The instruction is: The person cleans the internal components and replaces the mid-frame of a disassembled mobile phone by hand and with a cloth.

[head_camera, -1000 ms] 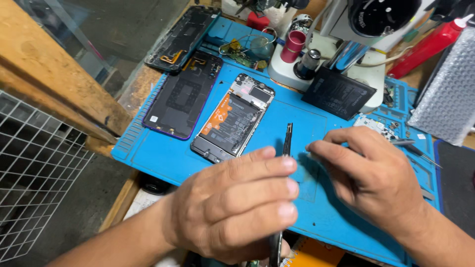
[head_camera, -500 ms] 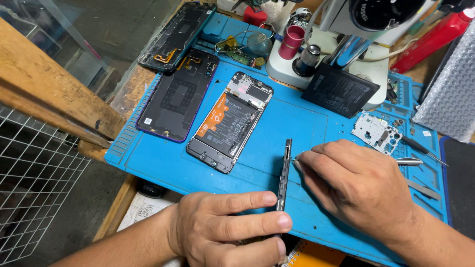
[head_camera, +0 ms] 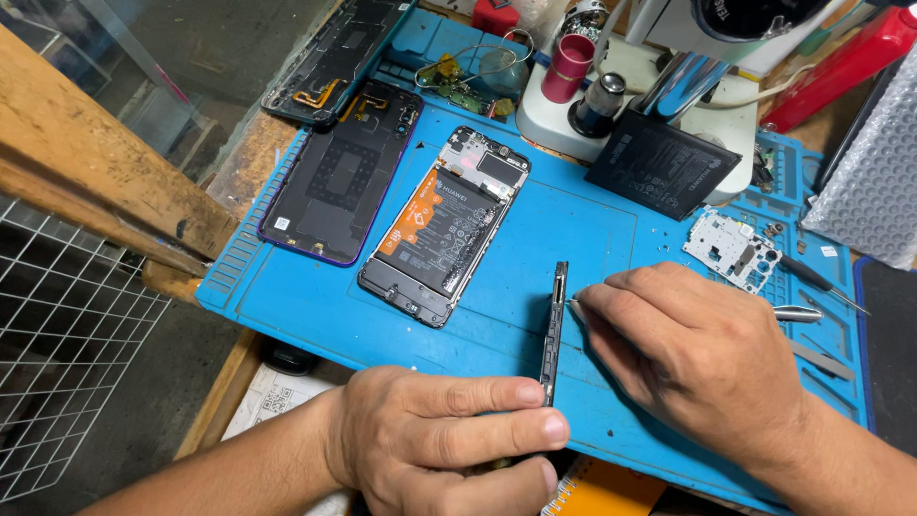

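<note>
Both hands work on a slim phone frame held on edge above the blue mat.

Left hand (head_camera: 449, 440) is closed round the near end of the phone frame (head_camera: 553, 330), thumb and forefinger pinching it so it stands on its thin edge, pointing away from the person. Right hand (head_camera: 702, 358) is curled shut on a thin metal tool (head_camera: 798, 312), whose tip meets the frame's right side. Beyond the left hand, on the blue mat (head_camera: 583, 220) over the desk, lie an opened phone (head_camera: 444, 225) and a dark back cover (head_camera: 344, 186); a small circuit board (head_camera: 731, 248) sits just beyond the right hand.
</note>
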